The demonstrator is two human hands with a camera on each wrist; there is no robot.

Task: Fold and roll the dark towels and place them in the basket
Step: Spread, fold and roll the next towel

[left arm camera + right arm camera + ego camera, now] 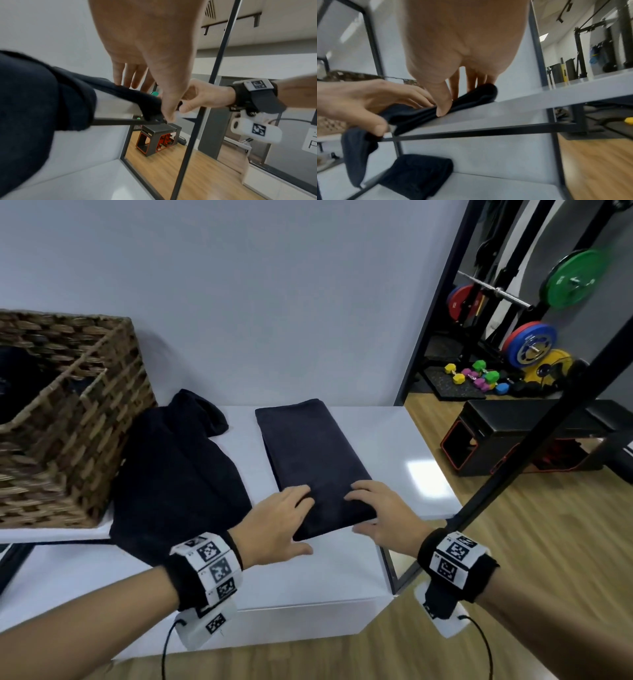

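Two hands work the near end of one folded dark towel (313, 460) on the white desk (411, 460).

Left hand (277, 522): fingers lie on top of the towel's near-left corner, thumb at the near edge below it. The wrist views show the cloth edge between thumb and fingers, a pinch rather than a flat press.

Right hand (383, 515): fingers on top of the near-right corner, thumb tucked against the near edge. Right wrist view shows the thumb tip (443, 108) pressing the cloth edge down at the desk surface, fingers curled over the fold. Also a pinch.

Folded towel: a long rectangle, running from the hands at 6 o'clock toward the wall at 12, tilted slightly left at the far end. Lies flat; the near end is just at the desk's front edge.

Second dark towel (178, 474): unfolded, crumpled, at 9 o'clock of the folded one, apart from it, its near part draping over the desk's front edge.

Wicker basket (85, 419): at 10 o'clock, on the desk against the wall, touching the crumpled towel. Something dark inside; cannot tell what.

Lower shelf, right wrist view: another dark cloth bundle (418, 174).

Room: pale wall (239, 285) at 12; wood floor (548, 559) at 3; weight plates (575, 278), coloured dumbbells (476, 374) and a black bench (520, 436) at 2 o'clock.
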